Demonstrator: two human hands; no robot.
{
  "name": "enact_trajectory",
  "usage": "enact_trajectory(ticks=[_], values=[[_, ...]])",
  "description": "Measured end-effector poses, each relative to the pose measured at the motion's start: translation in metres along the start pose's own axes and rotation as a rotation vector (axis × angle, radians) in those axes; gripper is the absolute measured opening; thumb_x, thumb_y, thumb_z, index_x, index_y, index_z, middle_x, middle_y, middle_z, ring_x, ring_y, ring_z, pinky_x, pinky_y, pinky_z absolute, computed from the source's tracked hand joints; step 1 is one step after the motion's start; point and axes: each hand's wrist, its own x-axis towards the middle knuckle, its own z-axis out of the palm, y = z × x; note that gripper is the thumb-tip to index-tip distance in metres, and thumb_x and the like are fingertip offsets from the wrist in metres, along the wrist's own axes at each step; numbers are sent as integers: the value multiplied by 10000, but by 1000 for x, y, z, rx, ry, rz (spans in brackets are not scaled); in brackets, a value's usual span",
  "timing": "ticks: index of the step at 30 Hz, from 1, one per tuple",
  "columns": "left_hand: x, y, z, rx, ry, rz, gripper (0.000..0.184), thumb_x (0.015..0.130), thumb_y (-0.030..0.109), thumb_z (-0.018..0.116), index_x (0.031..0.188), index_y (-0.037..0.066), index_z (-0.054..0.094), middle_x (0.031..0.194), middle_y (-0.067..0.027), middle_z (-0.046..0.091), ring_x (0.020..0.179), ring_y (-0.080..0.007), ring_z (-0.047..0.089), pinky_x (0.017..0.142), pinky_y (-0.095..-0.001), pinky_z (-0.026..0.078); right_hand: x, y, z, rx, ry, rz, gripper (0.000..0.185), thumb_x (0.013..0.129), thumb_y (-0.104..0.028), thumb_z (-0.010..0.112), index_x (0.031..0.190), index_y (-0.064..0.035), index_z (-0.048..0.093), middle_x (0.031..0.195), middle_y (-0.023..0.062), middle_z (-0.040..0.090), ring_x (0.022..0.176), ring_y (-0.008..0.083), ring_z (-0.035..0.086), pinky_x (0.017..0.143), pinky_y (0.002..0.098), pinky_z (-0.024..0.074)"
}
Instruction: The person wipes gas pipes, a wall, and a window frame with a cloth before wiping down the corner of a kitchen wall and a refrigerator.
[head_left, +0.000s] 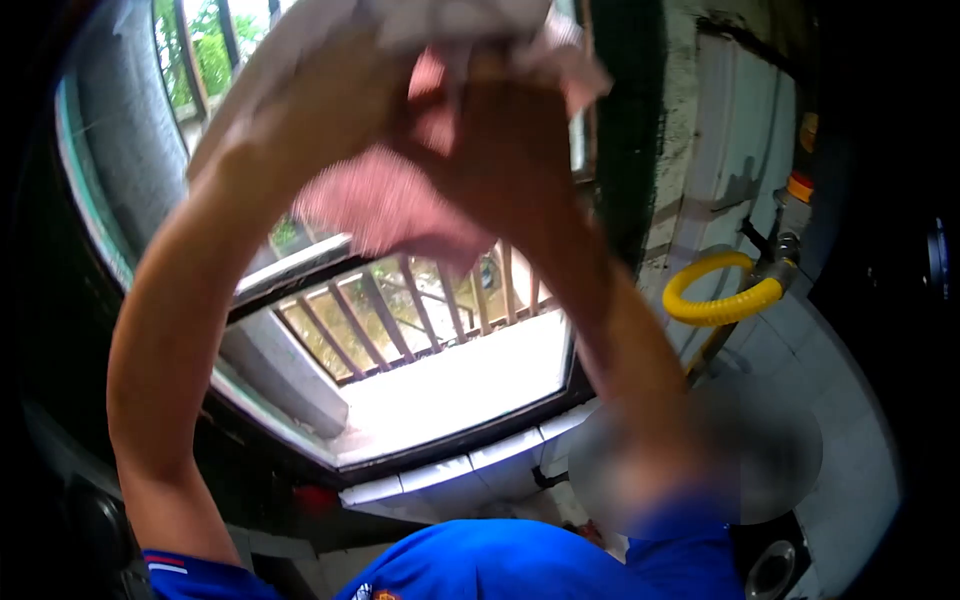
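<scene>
Both my arms are raised in front of the window, and a pink cloth (400, 205) hangs between and below my hands. My left hand (340, 85) grips the cloth at the upper left, its fingers smeared by motion. Close beside it, my right hand (510, 130) also holds the cloth, with the thumb side turned toward the left hand. A paler whitish part or object (460, 20) shows above the hands at the top edge, too blurred to name.
Behind the hands stands a window frame (480, 430) with a barred railing (400, 310) outside. A yellow hose (720, 310) joins a valve with an orange-red top (799, 187) on the right wall. White tiles (440, 475) edge the sill below.
</scene>
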Motion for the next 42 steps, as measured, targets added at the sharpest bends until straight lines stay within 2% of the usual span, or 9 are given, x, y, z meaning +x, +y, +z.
enact_trajectory(ticks=[5,13,16,23,27,28,36,39,42], values=[[-7,-27,16,-111,123,-135,416,931,293,663,1305,121,601,1084,-128,677,989,-251,658,939,-348,526,44,-20,-25,406,-242,299,432,842,-360,707,1091,-15,632,930,155,675,776,353,646,701,454,502],[-121,-47,-23,-188,-168,-446,489,956,252,619,1399,69,517,1260,-162,622,1179,-296,580,1116,-425,372,-7,-54,2,-13,39,-289,534,841,-542,734,1132,-98,682,992,120,701,833,271,644,833,411,468],[-92,-54,-93,-10,78,-259,636,909,441,623,1383,33,506,1444,-258,448,1339,-443,414,1098,-517,370,57,-59,29,176,220,-461,430,880,-303,750,1223,-69,639,1008,163,663,953,277,658,775,388,529],[-209,-51,-43,481,437,-158,589,902,503,628,1354,130,568,1290,-191,611,1269,-359,526,1118,-633,254,19,-143,33,35,61,-398,415,852,-465,737,1092,-126,720,919,88,729,956,222,684,1040,449,373],[-184,-67,-101,294,-524,-644,487,882,508,644,1153,105,677,1199,-184,638,1155,-442,545,1102,-610,275,59,-136,56,171,45,-473,357,890,-404,706,1125,-136,712,974,96,707,935,235,683,949,412,466],[-178,-60,-116,423,403,-311,567,919,413,630,1313,11,562,1264,-265,584,1230,-455,482,1104,-539,328,86,-137,57,209,102,-517,342,936,-341,668,1202,-127,684,1067,124,683,974,258,675,896,402,508],[-241,-16,-96,240,342,-368,396,846,306,695,1196,121,692,1174,-175,655,1159,-402,565,1051,-572,351,32,-187,40,65,-152,-479,207,917,-223,656,1083,-114,714,995,88,713,929,235,680,996,434,410],[-209,-20,-132,82,34,-871,480,944,361,599,1235,-20,607,1189,-240,619,1090,-428,570,983,-526,434,71,-167,67,7,341,-863,145,855,-80,677,996,-109,685,899,106,697,916,247,690,906,412,498],[-219,-12,-122,188,-143,-829,403,958,310,562,1203,1,645,1205,-237,618,1055,-409,580,981,-501,445,61,-183,42,298,-216,-552,279,854,-156,681,1114,-78,616,968,131,670,953,290,653,923,424,474]])
